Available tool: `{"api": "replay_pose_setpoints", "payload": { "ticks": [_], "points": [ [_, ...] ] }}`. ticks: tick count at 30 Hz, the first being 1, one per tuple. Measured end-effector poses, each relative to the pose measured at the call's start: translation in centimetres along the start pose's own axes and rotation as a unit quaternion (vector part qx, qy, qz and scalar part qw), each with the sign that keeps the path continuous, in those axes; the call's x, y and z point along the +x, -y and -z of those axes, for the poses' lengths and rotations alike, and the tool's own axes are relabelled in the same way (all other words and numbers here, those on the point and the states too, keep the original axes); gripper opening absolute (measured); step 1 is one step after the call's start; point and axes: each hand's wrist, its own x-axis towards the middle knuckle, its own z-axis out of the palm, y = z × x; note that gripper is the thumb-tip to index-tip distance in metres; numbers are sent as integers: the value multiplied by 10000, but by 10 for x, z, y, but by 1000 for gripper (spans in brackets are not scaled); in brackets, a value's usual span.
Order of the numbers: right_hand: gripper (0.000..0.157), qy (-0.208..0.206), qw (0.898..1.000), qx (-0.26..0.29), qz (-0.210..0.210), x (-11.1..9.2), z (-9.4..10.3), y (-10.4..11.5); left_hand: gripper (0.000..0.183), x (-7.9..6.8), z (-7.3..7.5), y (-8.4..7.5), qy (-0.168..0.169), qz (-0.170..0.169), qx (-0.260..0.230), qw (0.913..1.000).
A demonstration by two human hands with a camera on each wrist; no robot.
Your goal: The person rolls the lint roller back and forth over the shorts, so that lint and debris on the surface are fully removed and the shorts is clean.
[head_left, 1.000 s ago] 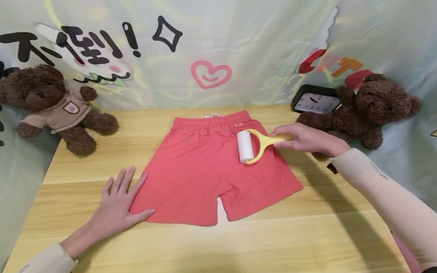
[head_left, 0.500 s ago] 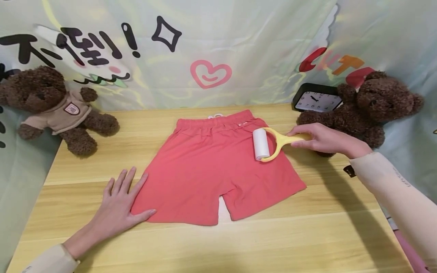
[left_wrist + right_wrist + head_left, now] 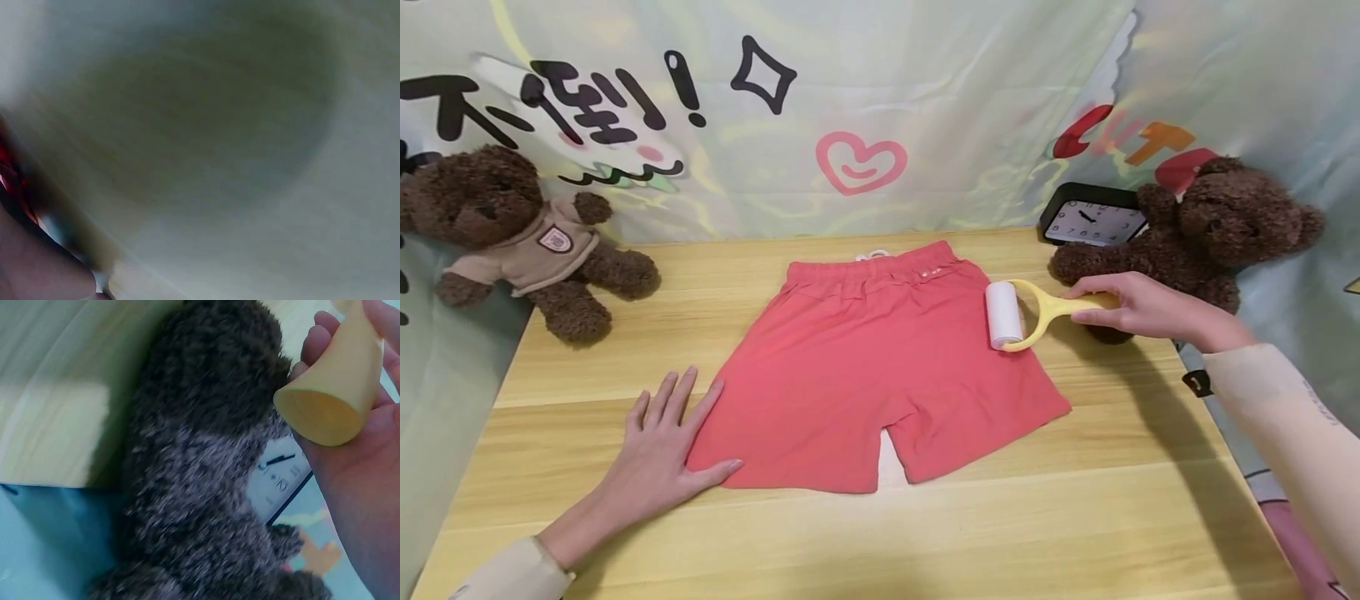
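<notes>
Red shorts (image 3: pixel 842 358) lie spread on the wooden table, waistband toward the back wall. My left hand (image 3: pixel 658 454) rests with fingers spread on the table and the lower left edge of the shorts, thumb on the fabric. In my right hand (image 3: pixel 1150 308) is the yellow handle of a lint roller (image 3: pixel 1003 315), its white cylinder at the right side edge of the shorts. The right wrist view shows the hollow end of the handle (image 3: pixel 325 415) in my fingers. The left wrist view is blurred, with only part of the hand (image 3: pixel 37 262) at the lower left.
A brown teddy bear in a beige top (image 3: pixel 527 237) sits at the back left. Another brown bear (image 3: pixel 1217 225) leans at the back right, close behind my right hand, beside a black-framed clock (image 3: pixel 1093 218). A printed cloth (image 3: pixel 940 100) hangs behind the table (image 3: pixel 1000 533).
My right hand has moved to the right, bringing the lint roller from the upper right part of the shorts to their side edge. The left hand stays in place.
</notes>
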Motion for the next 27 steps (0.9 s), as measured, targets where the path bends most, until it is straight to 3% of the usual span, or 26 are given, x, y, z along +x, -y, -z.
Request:
{"api": "replay_pose_setpoints", "payload": {
  "ticks": [10, 16, 20, 27],
  "points": [
    [22, -460, 9973, -574, -24, -23, 8, -14, 115, 1, 1, -1, -20, 54, -21, 10000],
    [20, -827, 9959, -343, -119, -31, 1, -15, 116, 2, 2, -2, -28, 70, -36, 10000],
    [18, -1220, 9924, -131, -81, -32, -10, -3, 117, 1, 2, -5, -83, 57, -61, 9999],
    [23, -1822, 9817, 309, 451, -28, -36, 33, 123, -4, -2, -8, -239, -35, -4, 9997]
  ]
}}
